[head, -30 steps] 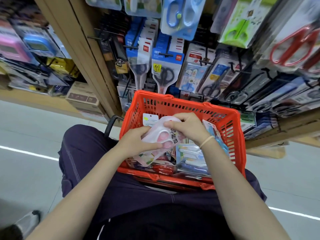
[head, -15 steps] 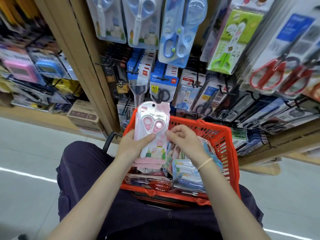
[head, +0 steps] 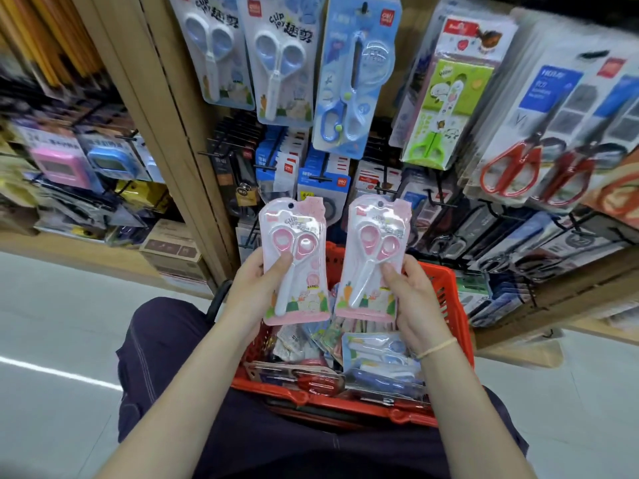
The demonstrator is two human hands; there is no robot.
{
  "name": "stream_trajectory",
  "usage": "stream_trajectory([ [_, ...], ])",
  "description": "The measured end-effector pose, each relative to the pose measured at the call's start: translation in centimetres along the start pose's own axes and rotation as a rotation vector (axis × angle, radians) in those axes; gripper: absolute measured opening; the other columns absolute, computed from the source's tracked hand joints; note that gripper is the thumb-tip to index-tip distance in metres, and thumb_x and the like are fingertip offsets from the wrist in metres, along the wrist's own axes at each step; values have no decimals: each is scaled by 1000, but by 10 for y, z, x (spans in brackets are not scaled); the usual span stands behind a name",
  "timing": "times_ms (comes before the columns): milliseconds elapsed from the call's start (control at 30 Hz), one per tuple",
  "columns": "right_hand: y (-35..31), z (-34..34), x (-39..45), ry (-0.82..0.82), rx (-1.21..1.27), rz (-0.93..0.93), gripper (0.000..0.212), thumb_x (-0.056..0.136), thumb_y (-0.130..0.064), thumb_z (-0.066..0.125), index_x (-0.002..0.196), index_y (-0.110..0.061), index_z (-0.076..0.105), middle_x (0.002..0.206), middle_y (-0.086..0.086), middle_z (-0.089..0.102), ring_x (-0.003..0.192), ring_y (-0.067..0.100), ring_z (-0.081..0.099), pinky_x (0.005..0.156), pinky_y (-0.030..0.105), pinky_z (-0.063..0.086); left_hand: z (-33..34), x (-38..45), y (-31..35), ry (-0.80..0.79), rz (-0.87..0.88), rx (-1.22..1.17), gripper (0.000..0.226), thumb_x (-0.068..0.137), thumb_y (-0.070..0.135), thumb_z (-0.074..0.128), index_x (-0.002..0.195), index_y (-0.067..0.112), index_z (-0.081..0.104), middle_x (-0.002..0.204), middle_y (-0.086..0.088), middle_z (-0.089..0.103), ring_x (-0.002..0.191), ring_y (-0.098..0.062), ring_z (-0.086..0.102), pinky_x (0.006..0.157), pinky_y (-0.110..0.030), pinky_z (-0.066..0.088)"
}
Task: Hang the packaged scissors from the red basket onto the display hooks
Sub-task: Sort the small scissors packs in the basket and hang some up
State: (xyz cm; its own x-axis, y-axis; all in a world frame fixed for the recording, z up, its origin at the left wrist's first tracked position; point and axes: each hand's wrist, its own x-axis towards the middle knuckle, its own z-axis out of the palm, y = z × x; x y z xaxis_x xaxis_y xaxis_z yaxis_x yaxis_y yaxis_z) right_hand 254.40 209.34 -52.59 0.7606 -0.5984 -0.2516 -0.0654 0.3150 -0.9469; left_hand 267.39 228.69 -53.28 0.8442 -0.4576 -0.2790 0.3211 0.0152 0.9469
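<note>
Pink blister-carded scissors, light and stiff, are sitting mid-frame above the red basket: I'm pinching one pack in my left hand, another pack in my right hand, low by the edges, keeping the top hang-holes free.

Stationery shop: packaged scissors on display hooks, wooden shelving, red basket.

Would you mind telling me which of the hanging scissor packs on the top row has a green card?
The green-handled scissors pack, right of the tall blue scissors pack; the other top-row packs are blue, or hold red-handled scissors.
</note>
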Motion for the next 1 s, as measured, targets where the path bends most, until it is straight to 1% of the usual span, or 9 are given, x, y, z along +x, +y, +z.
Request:
stream_trajectory([
  [67,-6,-1,-3,-11,9,-17,17,101,-13,55,117,-11,61,103,5,77,92,18,74,71,30,59,5,-1,5,-17,15,-22,23,102,27,61,123,21,68,115,-3,77,108,-25,73,93,-48,57],
  [200,-17,10,-7,-9,-29,-59,10,102,-16,57,105,-12,65,95,5,76,86,19,72,79,38,58,22,-7,19,-51,27,-63,31,101,32,61,128,17,66,115,-4,77,107,-25,73,85,-40,59],
  [333,-38,30,-6,11,-149,-148,15,94,-39,66,89,-26,71,90,4,73,85,22,67,79,39,50,39,-5,43,-134,68,-59,39,94,34,72,129,18,64,118,-4,76,109,-26,72,95,-48,56],
  [433,-61,49,-2,10,-165,-209,18,101,-32,61,87,-21,66,76,-11,69,72,7,62,67,24,48,45,-1,63,-145,145,-3,57,74,29,82,127,24,61,118,-1,75,110,-24,72,100,-51,54],
  [500,-79,62,-1,-15,-181,-230,17,99,-33,62,90,-19,67,78,-12,70,73,6,64,68,22,48,43,2,76,-136,207,-15,61,72,24,84,128,22,60,119,-4,75,111,-26,71,99,-52,55],
  [667,-107,94,-1,-174,-180,-234,23,91,-21,74,111,-12,71,104,2,78,99,19,74,87,33,57,20,9,111,-71,336,-67,47,86,10,80,128,17,61,120,-6,74,110,-29,72,94,-49,58],
  [767,-117,116,6,-167,-223,-300,12,93,-21,71,105,-21,72,101,-5,78,98,13,73,84,28,56,-7,14,120,19,371,-107,47,88,24,76,133,21,60,124,-2,73,114,-23,70,99,-51,56],
  [867,-128,140,23,-151,-326,-357,9,96,-22,68,99,-30,70,100,-5,77,99,17,71,85,34,55,-38,18,118,145,370,-167,52,91,28,77,138,24,57,129,-1,70,117,-24,68,101,-58,53],
  [1000,-140,179,49,-174,-451,-374,7,98,-21,63,94,-26,66,101,1,73,94,19,67,84,33,53,-70,19,120,289,357,-214,62,78,42,82,134,32,57,128,2,70,117,-25,68,99,-59,54],
])
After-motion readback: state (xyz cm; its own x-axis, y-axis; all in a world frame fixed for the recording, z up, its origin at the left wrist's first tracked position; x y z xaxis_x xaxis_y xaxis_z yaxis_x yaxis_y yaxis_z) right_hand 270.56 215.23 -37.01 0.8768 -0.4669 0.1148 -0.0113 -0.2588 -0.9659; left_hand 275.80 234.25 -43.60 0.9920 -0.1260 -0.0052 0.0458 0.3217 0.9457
